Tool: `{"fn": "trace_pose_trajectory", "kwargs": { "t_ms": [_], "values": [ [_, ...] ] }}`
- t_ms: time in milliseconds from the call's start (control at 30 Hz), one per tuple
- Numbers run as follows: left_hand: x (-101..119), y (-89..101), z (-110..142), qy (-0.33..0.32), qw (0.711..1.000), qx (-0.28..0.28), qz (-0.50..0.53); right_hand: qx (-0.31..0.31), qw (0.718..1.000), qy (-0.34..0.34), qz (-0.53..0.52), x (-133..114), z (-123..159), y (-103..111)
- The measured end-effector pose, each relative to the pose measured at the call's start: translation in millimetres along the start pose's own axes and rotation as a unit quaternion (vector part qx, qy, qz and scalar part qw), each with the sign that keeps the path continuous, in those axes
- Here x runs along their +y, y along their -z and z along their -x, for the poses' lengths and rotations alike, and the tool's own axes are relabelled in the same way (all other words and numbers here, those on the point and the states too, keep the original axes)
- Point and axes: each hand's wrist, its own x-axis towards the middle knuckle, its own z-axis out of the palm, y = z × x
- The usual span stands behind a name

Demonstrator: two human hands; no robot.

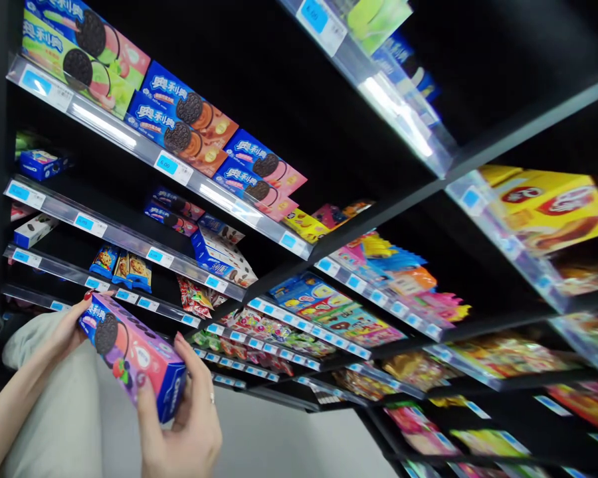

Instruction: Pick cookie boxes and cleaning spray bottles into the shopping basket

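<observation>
Both my hands hold one long cookie box (132, 350), blue at the ends with a pink-purple face and a dark sandwich cookie printed on it. My left hand (68, 326) grips its far end with the fingertips, nails painted red. Around its near end my right hand (188, 417) is wrapped, a ring showing on one finger. The box is tilted, low at the left of the view, in front of black store shelves (129, 147).
Black shelves with blue price tags fill the view. Stacked cookie boxes (182, 119) lie on the upper left shelf, smaller packs (122, 267) below. Colourful snack bags (373, 282) and yellow boxes (548, 209) are to the right. Grey floor shows below.
</observation>
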Motion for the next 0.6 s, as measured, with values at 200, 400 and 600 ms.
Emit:
{"fn": "trace_pose_trajectory", "kwargs": {
  "t_ms": [200,400,600],
  "values": [
    [27,-17.2,30,-0.076,0.99,-0.008,-0.12,-0.084,0.95,-0.191,-0.234,50,-37,22],
    [37,-36.7,58,-0.112,0.972,-0.016,-0.205,-0.039,0.905,-0.241,-0.348,82,-52,23],
    [34,-35.2,70,-0.011,0.983,-0.14,-0.115,-0.121,0.857,-0.293,-0.407,105,-77,2]
  ]
}}
